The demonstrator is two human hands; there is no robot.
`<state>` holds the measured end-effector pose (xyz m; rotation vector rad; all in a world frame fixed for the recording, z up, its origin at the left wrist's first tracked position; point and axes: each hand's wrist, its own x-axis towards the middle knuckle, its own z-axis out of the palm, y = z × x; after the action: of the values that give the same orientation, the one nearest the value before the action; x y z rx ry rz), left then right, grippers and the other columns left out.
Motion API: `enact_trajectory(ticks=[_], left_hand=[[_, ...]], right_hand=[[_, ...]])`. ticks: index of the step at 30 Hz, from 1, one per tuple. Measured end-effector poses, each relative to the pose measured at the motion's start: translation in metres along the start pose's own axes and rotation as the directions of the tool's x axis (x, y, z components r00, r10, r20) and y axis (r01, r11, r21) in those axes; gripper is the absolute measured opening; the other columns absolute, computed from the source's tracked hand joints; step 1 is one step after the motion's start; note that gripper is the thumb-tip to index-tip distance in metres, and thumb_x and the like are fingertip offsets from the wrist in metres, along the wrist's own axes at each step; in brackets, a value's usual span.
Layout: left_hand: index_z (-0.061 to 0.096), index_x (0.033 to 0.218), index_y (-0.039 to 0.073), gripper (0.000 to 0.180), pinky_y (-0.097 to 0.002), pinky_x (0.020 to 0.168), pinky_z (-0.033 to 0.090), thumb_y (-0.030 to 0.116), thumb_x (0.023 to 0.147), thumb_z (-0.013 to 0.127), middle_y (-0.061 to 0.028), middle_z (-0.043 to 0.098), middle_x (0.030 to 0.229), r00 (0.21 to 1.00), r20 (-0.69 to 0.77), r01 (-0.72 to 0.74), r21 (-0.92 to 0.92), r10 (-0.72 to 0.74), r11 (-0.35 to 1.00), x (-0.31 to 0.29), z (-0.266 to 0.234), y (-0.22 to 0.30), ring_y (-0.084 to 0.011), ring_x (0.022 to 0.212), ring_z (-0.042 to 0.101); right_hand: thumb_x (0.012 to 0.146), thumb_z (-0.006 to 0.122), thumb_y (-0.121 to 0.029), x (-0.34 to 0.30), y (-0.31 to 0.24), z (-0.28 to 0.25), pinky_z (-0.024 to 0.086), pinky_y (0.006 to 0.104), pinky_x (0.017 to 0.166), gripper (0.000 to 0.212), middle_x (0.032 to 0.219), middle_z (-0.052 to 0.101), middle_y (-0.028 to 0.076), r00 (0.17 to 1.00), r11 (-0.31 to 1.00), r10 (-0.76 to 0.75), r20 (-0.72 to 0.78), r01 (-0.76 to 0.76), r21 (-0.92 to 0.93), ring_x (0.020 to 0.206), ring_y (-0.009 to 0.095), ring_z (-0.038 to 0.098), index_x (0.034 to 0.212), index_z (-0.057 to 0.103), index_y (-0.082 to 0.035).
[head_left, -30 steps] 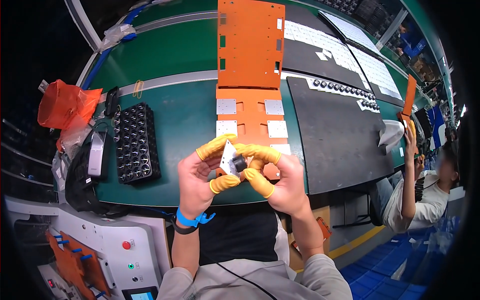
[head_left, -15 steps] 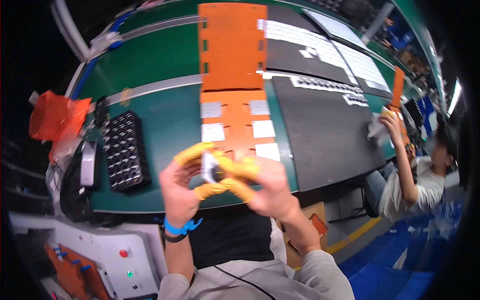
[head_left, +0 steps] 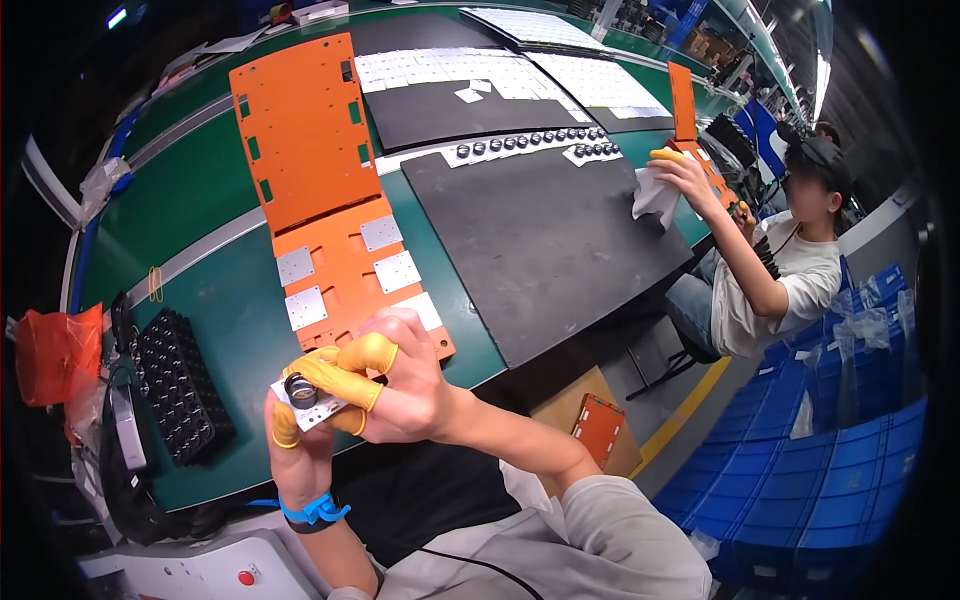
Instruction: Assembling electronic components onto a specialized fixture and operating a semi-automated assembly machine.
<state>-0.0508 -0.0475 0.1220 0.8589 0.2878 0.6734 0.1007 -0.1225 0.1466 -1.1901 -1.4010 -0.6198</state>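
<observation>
Close to my body, above the bench's near edge, I hold a small white square plate (head_left: 318,411) with a black lens-like cylinder (head_left: 301,388) standing on it. My left hand (head_left: 300,445), with yellow finger cots and a blue wrist strap, is closed on the plate from the left and below. My right hand (head_left: 400,390), also in yellow finger cots, is closed on the same piece from the right, fingers beside the cylinder. Just beyond lies an open orange fixture (head_left: 345,240) with several white square plates (head_left: 398,272) seated in it; its orange lid (head_left: 305,130) is folded back.
A black tray of round pockets (head_left: 180,385) stands at left, near an orange bag (head_left: 58,355). Right of the fixture lies a dark mat (head_left: 540,250); behind it are a row of black lens pieces (head_left: 520,143) and white plates. At right a co-worker (head_left: 775,260) holds a white cloth (head_left: 655,197).
My view has swung to the right, so the bench appears shifted left and tilted. The piece in my hands has turned, and its black cylinder now faces up.
</observation>
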Motion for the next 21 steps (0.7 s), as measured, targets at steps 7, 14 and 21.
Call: enact_trajectory(ticks=[7,14,21], left_hand=[[0.052,0.138,-0.007,0.083,-0.0338,0.1,0.051,0.056,0.088,0.073,-0.016,0.063,0.131,0.956,-0.022,-0.246,0.488,0.294,0.838,0.013,0.02,0.012,-0.0235,0.12,0.062],[0.051,0.139,-0.007,0.078,-0.0339,0.102,0.052,0.043,0.086,0.081,-0.0163,0.06,0.135,0.943,0.068,-0.302,0.58,0.325,0.756,0.013,0.031,0.009,-0.0235,0.121,0.061],[0.054,0.138,-0.005,0.062,-0.0308,0.097,0.052,0.033,0.093,0.075,-0.0143,0.061,0.133,0.936,0.006,-0.302,0.527,0.352,0.795,0.014,0.029,0.005,-0.0198,0.12,0.061]], right_hand=[[0.056,0.086,-0.025,-0.004,0.013,-0.002,0.042,0.0375,0.074,0.053,0.088,0.06,0.001,0.999,0.998,-0.004,0.033,0.006,-0.06,0.08,0.023,0.054,0.106,0.076,-0.007],[0.058,0.085,-0.026,0.001,0.018,-0.01,0.043,0.0397,0.077,0.054,0.087,0.061,0.003,0.992,0.995,0.032,0.119,-0.021,-0.095,0.082,0.025,0.055,0.107,0.076,-0.006],[0.057,0.087,-0.024,-0.006,0.014,-0.002,0.044,0.0396,0.076,0.055,0.089,0.062,0.003,0.995,0.996,0.047,0.084,-0.041,-0.075,0.084,0.026,0.056,0.107,0.077,-0.006]])
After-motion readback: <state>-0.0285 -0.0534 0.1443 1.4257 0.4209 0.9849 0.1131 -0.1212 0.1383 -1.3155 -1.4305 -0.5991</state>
